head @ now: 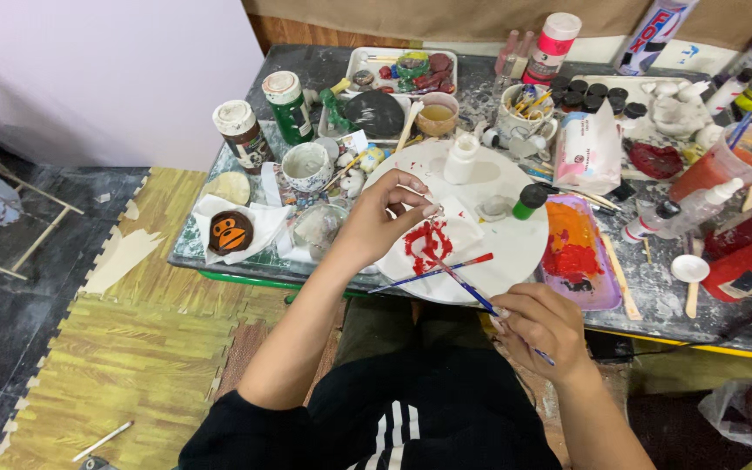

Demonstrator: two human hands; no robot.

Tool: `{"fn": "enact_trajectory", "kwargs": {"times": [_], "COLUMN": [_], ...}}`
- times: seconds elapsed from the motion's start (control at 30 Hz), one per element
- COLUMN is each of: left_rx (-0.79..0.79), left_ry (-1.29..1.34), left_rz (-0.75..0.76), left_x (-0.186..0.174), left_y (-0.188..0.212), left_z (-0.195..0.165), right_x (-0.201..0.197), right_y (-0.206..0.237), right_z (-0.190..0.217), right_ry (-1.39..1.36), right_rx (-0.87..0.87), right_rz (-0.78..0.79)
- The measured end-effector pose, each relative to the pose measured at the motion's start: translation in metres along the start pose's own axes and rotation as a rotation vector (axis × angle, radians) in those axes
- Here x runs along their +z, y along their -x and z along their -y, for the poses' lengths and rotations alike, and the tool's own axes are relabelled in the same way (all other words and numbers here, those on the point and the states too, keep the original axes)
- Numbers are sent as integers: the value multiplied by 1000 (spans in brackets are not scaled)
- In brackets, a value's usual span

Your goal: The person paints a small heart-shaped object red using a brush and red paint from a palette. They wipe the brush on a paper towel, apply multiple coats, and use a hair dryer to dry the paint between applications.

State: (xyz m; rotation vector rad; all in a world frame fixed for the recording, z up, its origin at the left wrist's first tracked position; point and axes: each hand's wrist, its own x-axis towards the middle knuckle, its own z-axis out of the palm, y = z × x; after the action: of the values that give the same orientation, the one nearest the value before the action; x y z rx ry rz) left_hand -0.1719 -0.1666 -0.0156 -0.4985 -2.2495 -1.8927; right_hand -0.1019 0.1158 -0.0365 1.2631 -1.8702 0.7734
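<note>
The right hand (543,324) is closed around a blue brush (472,292), its tip laid in the red paint (428,242) on the round white plate (515,252); the left hand (380,218) is pinched narrowly on a small white piece (419,193) above that plate. A second, red-tipped brush (433,273) is rested across the plate's near edge. A white bottle (460,158) and a green-capped bottle (529,201) are stood on the plate, a purple tray (604,296) of orange and red paint is set just beside it, and a cup (524,117) filled with brushes is seen behind.

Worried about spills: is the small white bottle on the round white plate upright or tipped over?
Upright. The small white bottle stands on its base near the far edge of the round white plate, neck pointing up.
</note>
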Motion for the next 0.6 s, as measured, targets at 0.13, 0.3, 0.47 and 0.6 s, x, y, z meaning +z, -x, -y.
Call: {"fn": "enact_trajectory", "kwargs": {"times": [0.13,0.3,0.47,0.6], "left_rx": [32,37,-33,-17], "left_ry": [-7,-16,-43,-65], "left_rz": [25,45,45,51], "left_x": [3,5,9,11], "left_y": [-6,-11,-17,-20], "left_z": [-2,-2,-4,-4], "right_x": [3,-32,-85,-83], "right_y": [41,96,115,107], "right_z": [-14,-39,-45,-48], "right_ry": [-114,-112,398,526], "right_rx": [123,479,749,739], "right_rz": [-110,-631,-335,-119]}}
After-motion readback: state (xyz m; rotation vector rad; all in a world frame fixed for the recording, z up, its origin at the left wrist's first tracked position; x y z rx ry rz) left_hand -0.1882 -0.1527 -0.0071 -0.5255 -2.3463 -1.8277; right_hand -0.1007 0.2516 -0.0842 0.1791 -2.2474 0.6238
